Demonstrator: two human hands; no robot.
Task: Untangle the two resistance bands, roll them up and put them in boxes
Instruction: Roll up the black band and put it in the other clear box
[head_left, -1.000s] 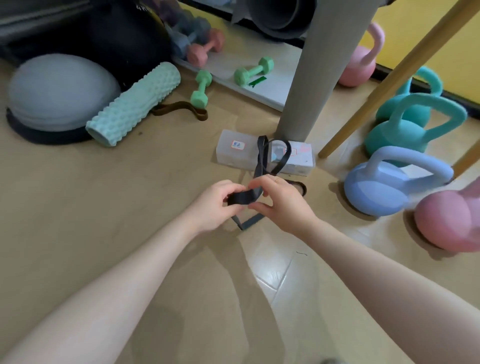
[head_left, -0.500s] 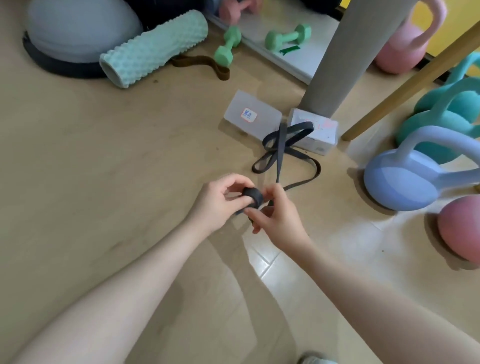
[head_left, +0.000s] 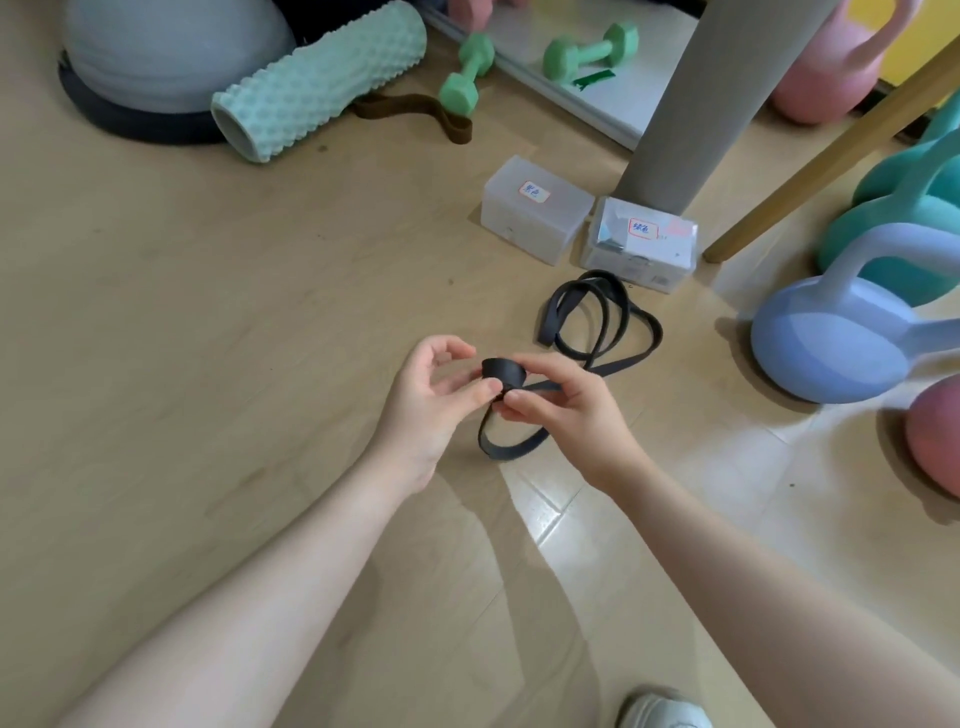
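Wooden flooring (head_left: 208, 322) carries everything, with both bare forearms reaching in from the near edge and meeting at its middle. Beyond them lie a mint foam roller (head_left: 317, 78), a pale blue kettlebell (head_left: 831, 343) and two translucent plastic boxes (head_left: 535, 208) (head_left: 641, 244) side by side, each labelled. The left hand (head_left: 431, 400) is palm-up, thumb and fingers pinching a small rolled coil of the black resistance band (head_left: 503, 370). The right hand (head_left: 566, 405) pinches the same coil from the other side. The band's loose length trails in loops toward the boxes. A brown resistance band (head_left: 415, 106) lies by the roller.
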